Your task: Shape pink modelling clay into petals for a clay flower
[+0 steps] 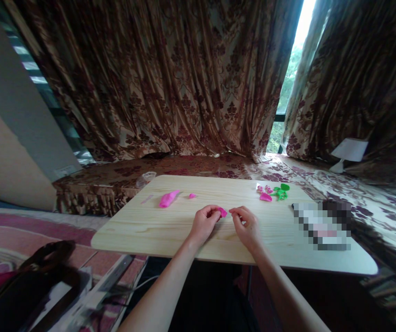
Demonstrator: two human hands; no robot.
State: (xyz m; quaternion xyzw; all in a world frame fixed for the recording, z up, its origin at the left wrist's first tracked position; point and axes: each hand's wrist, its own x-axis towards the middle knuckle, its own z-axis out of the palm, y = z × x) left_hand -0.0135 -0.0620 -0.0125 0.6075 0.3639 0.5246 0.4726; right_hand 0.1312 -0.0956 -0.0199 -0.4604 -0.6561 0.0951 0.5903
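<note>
my left hand [204, 224] pinches a pink piece [222, 212] above the table [128, 230]; my right hand [246, 226] is just beside it, fingertips together, whether on anything i cannot tell. a pink lump [168, 199] lies beyond.

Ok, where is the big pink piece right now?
In the head view, the big pink piece lies on the table's left side, just left of the small pink lump.
</note>
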